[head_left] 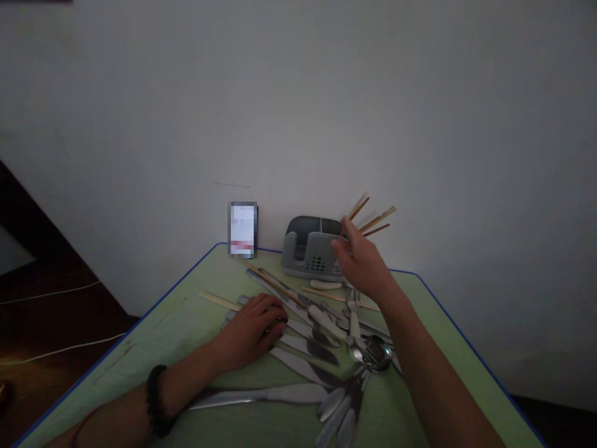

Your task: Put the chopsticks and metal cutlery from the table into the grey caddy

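Observation:
My right hand [359, 255] is at the right end of a grey utensil holder [298, 262], its thumb and fingers closed around chopsticks [358, 207] at the rim. More chopsticks [380, 218] lean out to the right behind the hand. My left hand [254, 330] lies low over the spread of table knives [303, 364], fingers curled downward. A pair of pale chopsticks [217, 301] runs in under that hand; what its fingers grip is hidden. Between the hands lie a cream-handled utensil [326, 320], a fork [353, 305] and a loose brown chopstick [275, 283].
Spoons [380, 353] and several steel handles [342, 410] lie bunched near the front right. A phone [243, 229] leans against the white wall [298, 112] at the back. The green table [153, 354] has a blue edge.

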`<state>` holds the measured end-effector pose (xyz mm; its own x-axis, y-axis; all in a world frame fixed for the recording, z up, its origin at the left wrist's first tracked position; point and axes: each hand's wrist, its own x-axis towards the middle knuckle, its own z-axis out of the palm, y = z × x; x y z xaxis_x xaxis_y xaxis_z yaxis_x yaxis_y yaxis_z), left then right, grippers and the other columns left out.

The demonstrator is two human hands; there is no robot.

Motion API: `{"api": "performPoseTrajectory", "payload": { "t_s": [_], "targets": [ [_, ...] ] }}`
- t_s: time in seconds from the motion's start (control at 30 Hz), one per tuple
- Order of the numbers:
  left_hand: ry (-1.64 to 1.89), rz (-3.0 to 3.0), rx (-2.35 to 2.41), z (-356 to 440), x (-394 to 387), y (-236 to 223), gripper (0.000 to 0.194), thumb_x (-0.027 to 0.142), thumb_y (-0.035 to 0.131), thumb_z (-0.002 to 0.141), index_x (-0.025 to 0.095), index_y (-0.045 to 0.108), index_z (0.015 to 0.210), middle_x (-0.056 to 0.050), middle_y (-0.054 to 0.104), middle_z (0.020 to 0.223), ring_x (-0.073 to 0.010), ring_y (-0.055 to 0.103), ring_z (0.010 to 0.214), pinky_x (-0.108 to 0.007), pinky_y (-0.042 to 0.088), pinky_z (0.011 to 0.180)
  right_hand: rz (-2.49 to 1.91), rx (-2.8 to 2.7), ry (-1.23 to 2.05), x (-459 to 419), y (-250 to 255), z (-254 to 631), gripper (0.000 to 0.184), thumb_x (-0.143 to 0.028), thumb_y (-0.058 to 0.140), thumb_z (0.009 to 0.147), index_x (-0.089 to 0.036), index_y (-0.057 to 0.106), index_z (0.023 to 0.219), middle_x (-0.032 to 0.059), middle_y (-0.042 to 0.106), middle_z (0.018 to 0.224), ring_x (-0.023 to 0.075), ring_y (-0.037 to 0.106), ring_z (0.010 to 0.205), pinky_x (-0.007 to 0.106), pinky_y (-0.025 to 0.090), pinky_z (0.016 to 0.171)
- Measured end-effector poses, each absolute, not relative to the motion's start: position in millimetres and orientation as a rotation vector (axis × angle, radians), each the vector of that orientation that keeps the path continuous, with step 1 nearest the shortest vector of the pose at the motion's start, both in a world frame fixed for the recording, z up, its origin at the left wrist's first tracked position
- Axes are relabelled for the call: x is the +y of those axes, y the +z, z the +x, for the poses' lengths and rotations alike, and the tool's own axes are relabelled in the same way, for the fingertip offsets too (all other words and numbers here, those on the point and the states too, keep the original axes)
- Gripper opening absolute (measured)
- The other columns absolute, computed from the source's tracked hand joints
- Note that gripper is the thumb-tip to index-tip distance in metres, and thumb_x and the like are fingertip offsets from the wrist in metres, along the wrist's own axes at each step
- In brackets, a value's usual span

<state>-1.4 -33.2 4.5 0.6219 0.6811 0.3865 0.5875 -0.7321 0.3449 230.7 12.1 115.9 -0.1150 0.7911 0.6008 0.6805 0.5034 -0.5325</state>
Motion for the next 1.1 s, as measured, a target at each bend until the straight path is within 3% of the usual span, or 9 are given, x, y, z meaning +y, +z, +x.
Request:
{"api": "performPoseTrajectory", "payload": {
  "t_s": [0.13,0.47,0.77,1.1],
  "targets": [
    [0.722,2.683,1.051,-2,-33,4,0.019,0.027,0.045,0.091,0.02,0.06,0.1,-0.007,0.06,0.104,-0.02,0.052,0.099,-0.037,0.043,0.09,-1.146,-1.875,0.184,-3,106,223,0.049,-0.025,0.045,0.084,-0.014,0.042,0.132,0.0164,0.052,0.129,0.0236,0.053,0.115,0.046,0.044,0.096],
    [0.696,2.779,1.113,-4,-28,3,0.025,0.031,0.042,0.092,0.017,0.057,0.108,-0.009,0.06,0.109,-0.022,0.052,0.103,-0.038,0.043,0.091,-1.356,-2.156,0.157,-49,39,224,0.036,-0.013,0.043,0.084,-0.012,0.054,0.119,0.0153,0.057,0.121,0.0215,0.052,0.114,0.04,0.039,0.101],
    [0.692,2.84,1.19,-5,-18,12,0.036,0.035,0.039,0.092,0.015,0.051,0.12,-0.013,0.057,0.118,-0.0257,0.051,0.11,-0.044,0.041,0.095,-1.508,-2.187,0.08,-76,20,238,0.031,-0.023,0.046,0.089,-0.013,0.055,0.116,0.0152,0.057,0.122,0.0206,0.053,0.114,0.036,0.038,0.1],
    [0.706,2.702,1.254,-16,-17,6,0.039,0.036,0.039,0.092,0.016,0.049,0.124,-0.012,0.057,0.122,-0.0236,0.05,0.114,-0.041,0.04,0.098,-1.507,-2.172,0.014,-82,10,237,0.032,-0.027,0.042,0.091,-0.013,0.058,0.115,0.0135,0.059,0.12,0.0217,0.053,0.113,0.037,0.038,0.1]
  ]
}}
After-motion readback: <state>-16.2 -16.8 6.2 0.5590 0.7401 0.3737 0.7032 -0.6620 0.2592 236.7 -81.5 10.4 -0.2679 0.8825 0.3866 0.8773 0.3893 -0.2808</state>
